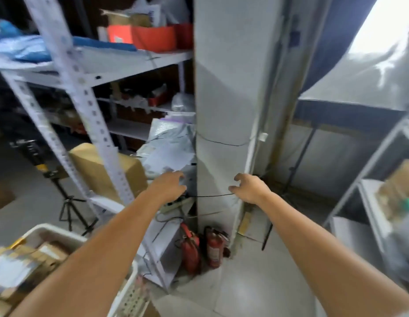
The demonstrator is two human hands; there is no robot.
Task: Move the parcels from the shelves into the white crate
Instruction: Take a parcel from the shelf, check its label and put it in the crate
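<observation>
Both arms are out in front of me. My left hand is right at the heap of grey plastic mailer bags slumped on the low level of the white slotted-steel shelving. Its fingers are loosely bent with nothing between them, and the blur means I can't tell if the tips touch the nearest bag. My right hand hovers in front of the square white pillar, fingers hooked and apart, holding nothing. I reckon it's out there ready to take the far side of a floppy bag.

A large brown cardboard box sits beside the mailers on the same level, so there's plenty left to shift. The white plastic crate is at my lower left, close by my left elbow, handy for a short swing across, and it already holds small cardboard parcels. Watch the black cable strung under my hands, and the two red fire extinguishers below.
</observation>
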